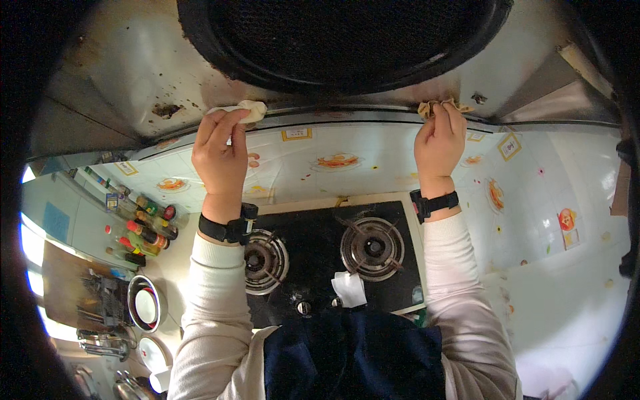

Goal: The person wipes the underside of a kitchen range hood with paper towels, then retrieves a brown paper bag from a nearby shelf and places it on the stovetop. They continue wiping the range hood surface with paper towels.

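Note:
My left hand (221,150) grips a crumpled white cloth or paper wipe (254,111) against the lower edge of a stained metal range hood (200,85). On the other side, my right hand (441,142) pinches a crumpled, brown-stained wipe (446,106) at the same edge. Between and above both hands is the hood's dark round opening (345,45). Below lies a black two-burner gas stove (315,250), with a folded white paper (349,289) on its front part by a knob.
Sauce bottles (148,234) stand at the left, near a metal bowl (131,300) and a white lidded dish (152,354). Behind the stove is a wall covering with food pictures (336,162). Brown grime (166,110) marks the hood's left side.

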{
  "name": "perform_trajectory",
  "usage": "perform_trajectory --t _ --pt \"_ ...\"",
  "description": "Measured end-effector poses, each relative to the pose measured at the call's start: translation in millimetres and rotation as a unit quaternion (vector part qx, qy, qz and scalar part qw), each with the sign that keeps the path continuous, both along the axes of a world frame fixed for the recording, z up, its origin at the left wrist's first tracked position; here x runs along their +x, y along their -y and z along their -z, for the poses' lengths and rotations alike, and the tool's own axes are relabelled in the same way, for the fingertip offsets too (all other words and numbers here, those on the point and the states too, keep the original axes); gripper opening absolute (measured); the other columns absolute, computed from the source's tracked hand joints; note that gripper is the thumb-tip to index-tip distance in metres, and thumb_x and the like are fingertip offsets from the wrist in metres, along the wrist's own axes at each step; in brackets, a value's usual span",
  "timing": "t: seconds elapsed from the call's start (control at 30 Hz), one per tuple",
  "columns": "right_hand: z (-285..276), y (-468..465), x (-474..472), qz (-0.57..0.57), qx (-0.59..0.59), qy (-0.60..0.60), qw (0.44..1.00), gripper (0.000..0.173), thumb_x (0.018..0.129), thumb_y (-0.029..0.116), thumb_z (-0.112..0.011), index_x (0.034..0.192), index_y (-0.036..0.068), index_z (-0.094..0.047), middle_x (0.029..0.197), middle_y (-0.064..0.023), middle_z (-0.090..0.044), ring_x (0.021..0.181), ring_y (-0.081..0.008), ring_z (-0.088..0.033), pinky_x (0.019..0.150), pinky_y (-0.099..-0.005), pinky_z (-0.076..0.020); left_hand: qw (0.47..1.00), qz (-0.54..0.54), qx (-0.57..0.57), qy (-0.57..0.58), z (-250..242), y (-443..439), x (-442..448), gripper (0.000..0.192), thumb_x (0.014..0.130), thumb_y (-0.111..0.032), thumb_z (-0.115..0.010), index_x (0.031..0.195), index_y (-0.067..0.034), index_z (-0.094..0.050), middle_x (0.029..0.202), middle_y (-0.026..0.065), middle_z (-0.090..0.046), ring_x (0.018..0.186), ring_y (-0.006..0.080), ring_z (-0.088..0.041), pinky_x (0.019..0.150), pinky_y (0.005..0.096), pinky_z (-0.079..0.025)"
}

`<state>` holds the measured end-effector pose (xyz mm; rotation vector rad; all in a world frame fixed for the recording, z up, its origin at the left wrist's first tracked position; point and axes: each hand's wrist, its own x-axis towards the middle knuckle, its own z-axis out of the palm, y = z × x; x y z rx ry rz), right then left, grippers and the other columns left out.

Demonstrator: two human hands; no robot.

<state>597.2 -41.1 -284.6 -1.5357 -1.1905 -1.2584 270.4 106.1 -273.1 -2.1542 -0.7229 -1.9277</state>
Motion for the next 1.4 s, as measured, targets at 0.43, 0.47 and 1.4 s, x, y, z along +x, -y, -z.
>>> perform_trajectory --t 0.43,0.47,1.4 --pt "10.3 -73.9 -157.2 -0.131 -0.015 0.005 0.991 0.034 0.079 -0.001 -0.063 0.112 -0.006 -0.066 0.122 -0.0193 -0.057 0.108 -0.0428 -0.056 0.095 -0.0514 -0.0478 0.999 0.001 -0.036 -0.006 -2.8 4.7 -1.5 0.022 0.081 0.004 -0.072 0.096 -0.011 -0.076 0.094 0.0039 -0.067 0.072 0.0210 -0.066 0.064 0.0297 -0.053" --pt "11.3 -75.7 -159.5 -0.140 -0.017 0.010 0.990 0.035 0.079 -0.001 -0.063 0.113 -0.006 -0.066 0.123 -0.0193 -0.057 0.108 -0.0432 -0.056 0.096 -0.0519 -0.0477 0.999 0.001 -0.033 -0.006 -3.4 4.2 -1.2 0.022 0.081 0.004 -0.072 0.096 -0.011 -0.076 0.094 0.0039 -0.067 0.072 0.0211 -0.066 0.064 0.0299 -0.053" --pt "25.0 -57.1 -98.1 -0.104 -0.056 0.064 0.991 0.044 0.077 0.012 -0.069 0.121 0.007 -0.063 0.129 -0.0151 -0.057 0.117 -0.0413 -0.055 0.103 -0.0524 -0.0466 0.998 0.031 -0.048 0.028 -1.7 6.9 1.7 0.020 0.082 0.003 -0.074 0.096 -0.011 -0.076 0.094 0.0030 -0.066 0.066 0.0181 -0.065 0.058 0.0296 -0.053"
